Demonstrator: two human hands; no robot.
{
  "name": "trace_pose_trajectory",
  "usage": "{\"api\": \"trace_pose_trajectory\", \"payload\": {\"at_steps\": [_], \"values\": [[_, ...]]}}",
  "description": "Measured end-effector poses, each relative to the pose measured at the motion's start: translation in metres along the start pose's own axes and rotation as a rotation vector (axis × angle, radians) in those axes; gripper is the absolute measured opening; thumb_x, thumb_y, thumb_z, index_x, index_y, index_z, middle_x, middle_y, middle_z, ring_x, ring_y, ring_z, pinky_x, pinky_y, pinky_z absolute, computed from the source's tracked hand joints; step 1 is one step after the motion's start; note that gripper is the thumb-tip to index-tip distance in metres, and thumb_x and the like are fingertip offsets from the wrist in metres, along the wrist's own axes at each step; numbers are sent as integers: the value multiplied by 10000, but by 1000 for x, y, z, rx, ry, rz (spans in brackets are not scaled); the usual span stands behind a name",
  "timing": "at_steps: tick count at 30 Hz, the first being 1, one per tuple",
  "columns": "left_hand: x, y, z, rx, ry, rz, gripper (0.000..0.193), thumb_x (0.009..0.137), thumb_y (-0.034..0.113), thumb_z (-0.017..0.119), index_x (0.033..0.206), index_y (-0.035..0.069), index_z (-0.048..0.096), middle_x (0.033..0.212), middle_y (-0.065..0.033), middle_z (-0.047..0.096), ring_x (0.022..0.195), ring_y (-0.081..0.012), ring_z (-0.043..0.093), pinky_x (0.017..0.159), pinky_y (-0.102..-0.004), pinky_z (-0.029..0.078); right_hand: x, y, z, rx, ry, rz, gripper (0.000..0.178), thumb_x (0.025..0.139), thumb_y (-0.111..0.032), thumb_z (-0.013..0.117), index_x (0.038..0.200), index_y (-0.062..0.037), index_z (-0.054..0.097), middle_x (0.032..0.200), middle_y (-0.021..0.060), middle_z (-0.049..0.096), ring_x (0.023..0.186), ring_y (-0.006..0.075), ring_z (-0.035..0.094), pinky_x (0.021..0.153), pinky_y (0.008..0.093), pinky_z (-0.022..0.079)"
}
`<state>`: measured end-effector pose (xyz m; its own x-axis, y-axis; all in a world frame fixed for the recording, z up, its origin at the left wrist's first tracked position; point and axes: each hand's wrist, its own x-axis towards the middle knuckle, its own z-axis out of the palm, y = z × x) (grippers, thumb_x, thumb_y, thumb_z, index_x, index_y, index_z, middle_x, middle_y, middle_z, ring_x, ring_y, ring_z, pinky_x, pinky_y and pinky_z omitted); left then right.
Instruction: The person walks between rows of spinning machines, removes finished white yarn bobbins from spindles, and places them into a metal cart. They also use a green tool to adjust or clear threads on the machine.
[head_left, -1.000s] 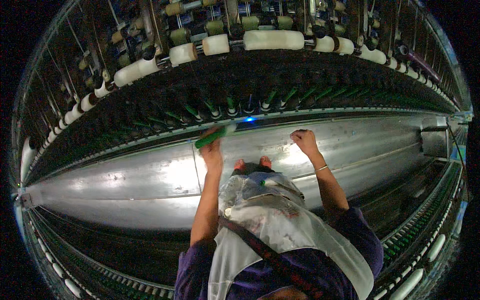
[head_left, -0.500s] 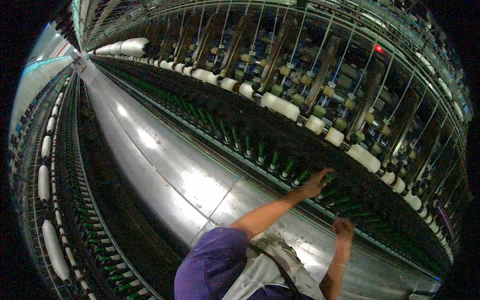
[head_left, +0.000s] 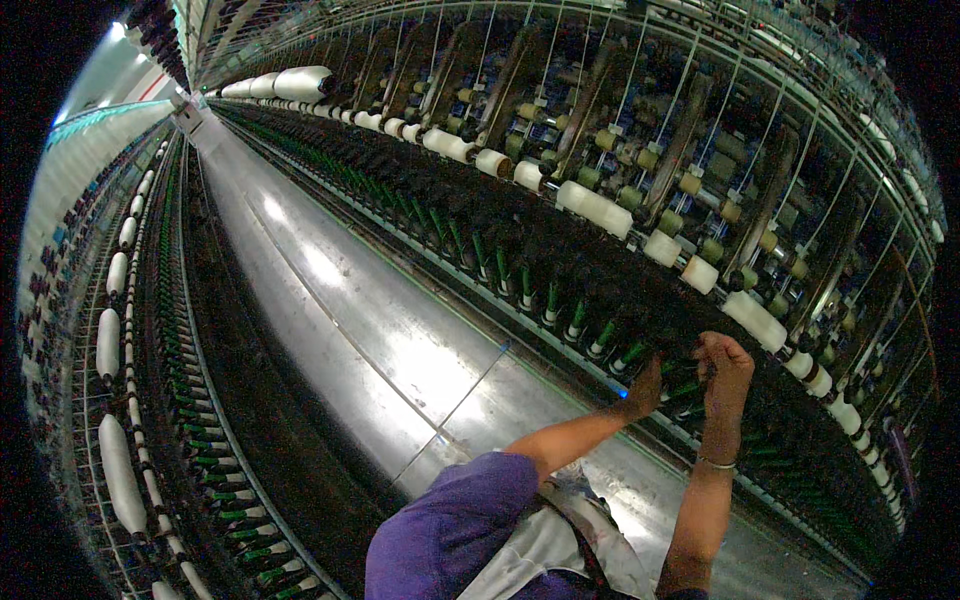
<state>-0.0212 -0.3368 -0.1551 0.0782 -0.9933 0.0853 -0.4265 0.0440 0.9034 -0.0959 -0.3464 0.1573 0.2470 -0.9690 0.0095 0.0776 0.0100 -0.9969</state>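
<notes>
My left hand (head_left: 644, 390) reaches in low among the row of upright green bobbins (head_left: 576, 318), beside the bobbin nearest it. Its fingers are dark and partly hidden, so whether they grip anything does not show. To its right and a little higher, my right hand (head_left: 728, 362) is raised in front of the spinning frame, below the white rollers (head_left: 752, 318). The right thumb and fingertips are drawn together in a pinch. Anything between them is too small to make out.
A shiny metal floor (head_left: 400, 350) runs along the aisle. At the left stands another row of green bobbins (head_left: 235, 515) with white rolls (head_left: 121, 475) above. A small blue light (head_left: 623, 394) glows on the rail by my left hand. Thin rods (head_left: 690, 90) hang over the machine.
My right hand has risen from beside the rail to just under the rollers. My left hand has dropped away from a green bobbin's top. The view has shifted slightly.
</notes>
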Motion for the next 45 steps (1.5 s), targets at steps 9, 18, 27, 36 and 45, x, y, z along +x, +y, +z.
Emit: {"api": "trace_pose_trajectory", "payload": {"at_steps": [9,18,27,36,45], "values": [[-153,-23,-111,484,-293,105,707,762,69,636,1417,31,373,1348,-251,458,1234,-414,426,1017,-486,413,-7,-9,-31,-158,112,-187,220,940,-271,665,937,-62,733,558,-60,454,437,47,294,419,238,216],[-204,-45,-189,371,-332,-137,436,753,10,656,1182,16,583,1135,-246,595,1074,-421,560,950,-475,456,-60,217,-19,182,440,423,141,870,-177,726,929,-50,734,828,20,683,704,107,587,606,263,460],[-160,-52,-143,384,-460,48,423,801,104,652,1217,84,579,1155,-217,614,1149,-413,538,998,-476,434,-30,152,39,-220,71,-123,153,861,-182,730,873,-31,748,721,34,686,616,110,597,556,300,463],[-8,208,-156,388,418,801,436,817,12,587,1246,90,598,1154,-157,595,1130,-358,524,994,-491,393,-56,80,-17,-876,-342,-270,250,789,-264,746,847,-21,735,741,141,702,617,197,634,638,326,503],[22,336,-172,882,-5,940,227,706,107,709,931,78,688,881,-119,714,804,-327,691,747,-489,532,-62,58,-16,-739,-465,185,216,737,-266,717,851,-90,770,968,111,719,812,255,675,754,417,528]]}}
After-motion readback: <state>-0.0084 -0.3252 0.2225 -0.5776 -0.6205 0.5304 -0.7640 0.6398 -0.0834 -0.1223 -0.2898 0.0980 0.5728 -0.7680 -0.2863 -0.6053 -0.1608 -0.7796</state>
